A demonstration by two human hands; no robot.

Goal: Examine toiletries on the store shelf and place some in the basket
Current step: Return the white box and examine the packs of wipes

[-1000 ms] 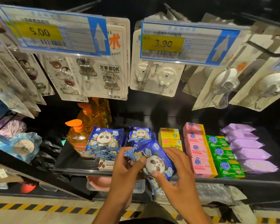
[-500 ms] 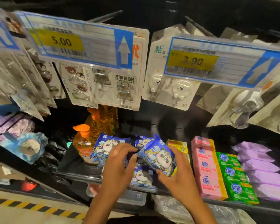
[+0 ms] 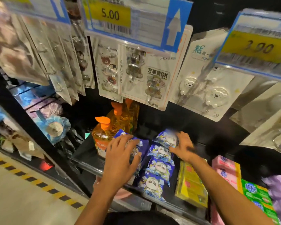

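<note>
Blue panda-print packets lie in two columns on the dark shelf [image 3: 86, 153]. My left hand [image 3: 122, 157] rests with spread fingers on the top packet of the left column [image 3: 143, 144]. My right hand [image 3: 182, 147] reaches further back and holds the rearmost packet of the right column [image 3: 166, 138] by its right side, thumb underneath. Three more panda packets [image 3: 159, 168] lie in a row in front of it, down to the shelf's front edge.
Orange pump bottles [image 3: 103, 137] stand left of the packets. Yellow boxes [image 3: 191, 184], pink soap [image 3: 225, 166], green soap [image 3: 256, 194] and purple packs [image 3: 280, 189] lie to the right. Hook cards [image 3: 152, 78] and price tags [image 3: 128, 17] hang above. Striped floor tape [image 3: 39, 184] runs lower left.
The packet held in both hands in front of the shelf now sits at the back of the right column under my right hand. My left hand moved onto the left column.
</note>
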